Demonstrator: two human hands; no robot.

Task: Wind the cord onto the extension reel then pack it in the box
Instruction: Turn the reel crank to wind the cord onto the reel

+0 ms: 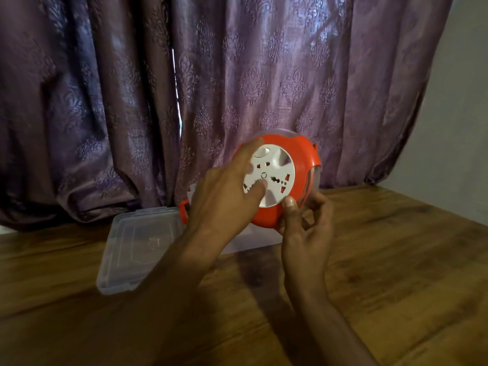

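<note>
Head camera, looking forward and down: a person holds an orange extension reel upright above a wooden worktop, its white socket face turned toward the lens. The right hand grips the reel from below — thumb pressed on the lower orange rim beside the white disc, fingers curled round the clear back edge. The left hand lies across the face with fingers spread and fairly straight; one fingertip presses the white disc near its centre, another reaches up to the orange rim at the top left. Both forearms rise from the lower edge of the view.

Behind the hands, a clear plastic box sits on the worktop, mostly hidden by the reel and arms; an orange latch shows at its left side. Its transparent lid lies flat on the worktop just to the left, touching or nearly touching the box — which of the two cannot be told. No cord can be made out around the reel. A purple patterned curtain hangs behind the worktop, and a pale wall shows at the right.
</note>
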